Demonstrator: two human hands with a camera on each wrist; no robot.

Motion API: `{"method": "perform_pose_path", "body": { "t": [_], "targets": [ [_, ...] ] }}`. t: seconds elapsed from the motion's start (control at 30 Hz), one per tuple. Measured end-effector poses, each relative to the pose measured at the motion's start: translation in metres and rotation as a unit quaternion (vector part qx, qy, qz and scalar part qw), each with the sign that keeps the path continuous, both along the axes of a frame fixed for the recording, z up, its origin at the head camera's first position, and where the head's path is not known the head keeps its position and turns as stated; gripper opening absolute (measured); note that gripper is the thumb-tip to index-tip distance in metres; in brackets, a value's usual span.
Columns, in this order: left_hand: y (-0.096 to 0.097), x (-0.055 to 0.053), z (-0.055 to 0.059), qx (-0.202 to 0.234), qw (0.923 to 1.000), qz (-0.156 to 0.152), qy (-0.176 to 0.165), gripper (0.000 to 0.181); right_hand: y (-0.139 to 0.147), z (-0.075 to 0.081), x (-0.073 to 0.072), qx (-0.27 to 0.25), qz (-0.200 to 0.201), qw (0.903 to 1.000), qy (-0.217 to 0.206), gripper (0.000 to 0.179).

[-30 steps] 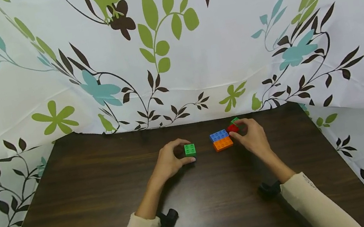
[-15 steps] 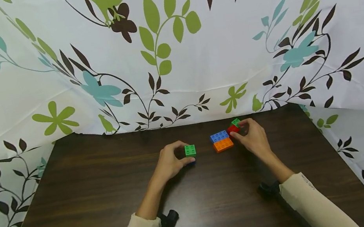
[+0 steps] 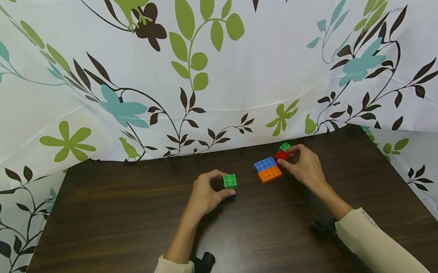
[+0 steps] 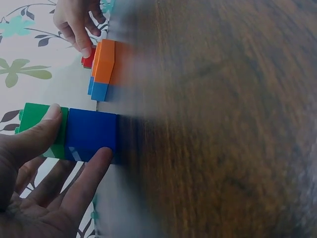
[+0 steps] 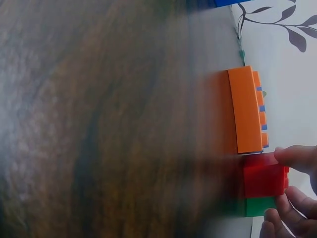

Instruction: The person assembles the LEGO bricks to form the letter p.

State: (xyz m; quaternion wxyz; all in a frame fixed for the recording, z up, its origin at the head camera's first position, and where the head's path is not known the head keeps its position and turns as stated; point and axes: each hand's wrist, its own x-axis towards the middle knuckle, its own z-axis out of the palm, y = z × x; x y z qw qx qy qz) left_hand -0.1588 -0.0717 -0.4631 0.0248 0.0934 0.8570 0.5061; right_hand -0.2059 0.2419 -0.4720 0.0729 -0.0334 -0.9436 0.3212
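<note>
In the head view my left hand [image 3: 207, 194] grips a small stack, a green brick [image 3: 230, 181] on top of a dark blue brick [image 4: 92, 135]. The left wrist view has the thumb on the green brick and a fingertip on the blue one's lower edge. Further right, my right hand [image 3: 306, 165] pinches a red brick [image 5: 265, 179] between thumb and fingers. Another green brick [image 3: 285, 147] sits right behind the red one, partly hidden by the fingers. Left of that hand, a lighter blue brick [image 3: 265, 163] and an orange brick [image 3: 270, 175] lie side by side.
All the bricks are toward the back of a dark wood table [image 3: 101, 231]. A white curtain [image 3: 116, 138] with a leaf print hangs behind it and along its sides. Black wrist cameras [image 3: 204, 263] are strapped below both hands.
The left thumb has shifted slightly, so a bit of the dark blue brick shows beneath it in the head view. The right fingers have moved a little at the red brick, which shows more.
</note>
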Motion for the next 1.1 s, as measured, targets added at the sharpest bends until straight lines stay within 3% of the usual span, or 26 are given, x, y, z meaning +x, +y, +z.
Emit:
{"method": "perform_pose_path", "body": {
  "t": [0.63, 1.1],
  "targets": [
    [0.0030, -0.0006, -0.0020, 0.004, 1.0000, -0.001, -0.004, 0.032, 0.0028, -0.0020, 0.0018, 0.001, -0.001, 0.9999, 0.016, 0.050],
    [-0.0005, -0.0007, -0.0043, 0.006, 0.9999, -0.005, -0.008, 0.030, -0.0009, 0.0065, 0.0054, 0.006, 0.004, 0.9998, 0.020, 0.046]
  ]
}}
